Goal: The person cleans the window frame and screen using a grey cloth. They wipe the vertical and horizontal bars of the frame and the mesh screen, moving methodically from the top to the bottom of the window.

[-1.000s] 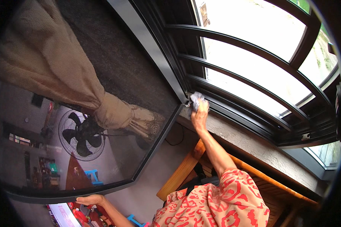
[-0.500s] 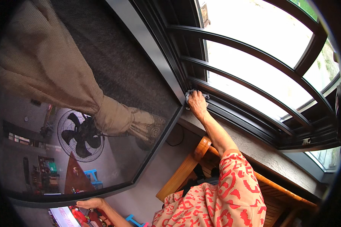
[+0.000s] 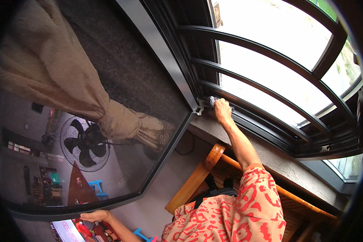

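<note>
My right hand point(image 3: 222, 109) is closed on a crumpled grey cloth point(image 3: 212, 101), pressed against the dark window frame point(image 3: 254, 125) near its lower inner corner. Beside that corner a white hinge arm point(image 3: 200, 108) links to the swung-in screen sash point(image 3: 161, 173). My left hand point(image 3: 96, 216) grips the sash's lower edge at the bottom left; part of its fingers is hidden by the frame. Through the dark mesh show a tied brown curtain point(image 3: 123, 121) and a black fan point(image 3: 84, 144).
Horizontal black bars point(image 3: 262, 84) cross the bright window opening. Below the rough sill point(image 3: 286, 173) stands a wooden bench point(image 3: 197, 179) with a black bag point(image 3: 218, 192) on it. A blue stool point(image 3: 99, 189) shows through the mesh, and red items point(image 3: 86, 232) lie under my left hand.
My right hand has slid the cloth a little to the right along the frame, away from the corner, uncovering the white hinge arm. My left hand stays on the sash edge.
</note>
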Available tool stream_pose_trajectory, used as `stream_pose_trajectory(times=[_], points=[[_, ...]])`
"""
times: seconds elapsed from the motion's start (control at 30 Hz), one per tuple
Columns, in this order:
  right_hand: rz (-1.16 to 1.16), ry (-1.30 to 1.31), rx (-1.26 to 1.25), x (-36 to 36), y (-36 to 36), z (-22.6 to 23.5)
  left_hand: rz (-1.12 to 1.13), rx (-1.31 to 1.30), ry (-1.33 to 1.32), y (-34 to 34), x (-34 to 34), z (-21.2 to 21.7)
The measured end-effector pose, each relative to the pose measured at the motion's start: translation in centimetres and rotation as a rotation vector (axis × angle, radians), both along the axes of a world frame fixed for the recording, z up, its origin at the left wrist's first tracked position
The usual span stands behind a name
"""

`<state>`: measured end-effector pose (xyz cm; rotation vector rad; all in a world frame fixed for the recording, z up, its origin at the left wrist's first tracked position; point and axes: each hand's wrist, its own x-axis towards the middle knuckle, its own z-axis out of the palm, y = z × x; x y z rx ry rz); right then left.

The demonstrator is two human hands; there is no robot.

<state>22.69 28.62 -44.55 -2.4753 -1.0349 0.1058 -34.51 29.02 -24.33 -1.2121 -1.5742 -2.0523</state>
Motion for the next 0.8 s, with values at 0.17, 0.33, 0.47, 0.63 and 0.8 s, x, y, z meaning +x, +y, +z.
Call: stream_pose_trajectory(times=[0.17, 0.33, 0.47, 0.63, 0.8], points=[[0.036, -0.276, 0.323, -1.1, -0.3, 1.8, 0.021, 0.147, -0.055, -0.2, 3.8, 1.5], [0.102, -0.57, 0.165, -3.0, 2.6, -0.7, 0.089, 0.048, -0.024, -0.4, 2.1, 0.8], [0.153, -0.389, 0.118, -1.8, 2.0, -0.9, 0.08, 0.062, -0.033, 0.0, 2.0, 0.7], [0.124, -0.335, 0.096, -0.6, 0.5, -1.5, 0.07, 0.114, 0.079, 0.2, 0.9, 0.3], [0.095, -0.377, 0.068, -0.1, -2.2, -1.6, 0.039, -0.02, 0.04, 0.1, -2.6, -1.1]])
